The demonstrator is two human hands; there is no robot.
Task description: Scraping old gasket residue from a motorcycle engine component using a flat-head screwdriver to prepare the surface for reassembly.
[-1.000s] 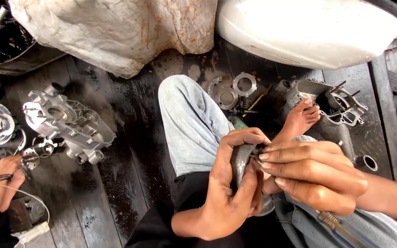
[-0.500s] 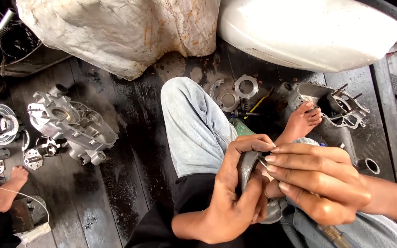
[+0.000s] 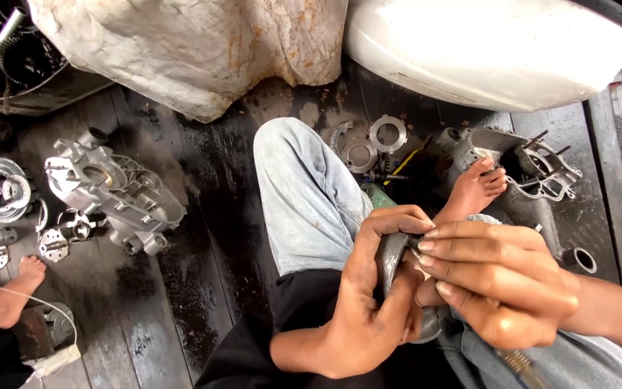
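Head view looks down at a person seated on a dark, oily plank floor (image 3: 181, 288), both hands working over the lap. The left hand (image 3: 368, 302) grips a curved grey metal part (image 3: 390, 256): its fingers are wrapped around the piece and clamped on it, thumb curled over the top. The part stands roughly upright in that grip, its long axis running from the lap up toward the person's bare foot (image 3: 476, 191), and its upper end bends toward the right hand. The right hand (image 3: 498, 281) lies just right of the part, fingers held together and stretched flat, the tips touching its upper edge. What lies under them, a tool or only the nails, cannot be made out. Both hands touch the part; the left carries it, the right only meets it from the side.

Left of the part, past the knee in pale jeans (image 3: 304, 194), sits a silver engine casing (image 3: 116, 191), with a round metal drum (image 3: 1, 189) further left and another person's bare foot (image 3: 8, 295) below that. Above the part lie flat ring-shaped plates (image 3: 387, 133) and, to the right, a second casing with studs (image 3: 534, 169). Further up are a stained pale sack (image 3: 196, 50) and a white curved body panel (image 3: 491, 43). No readable package or label shows.
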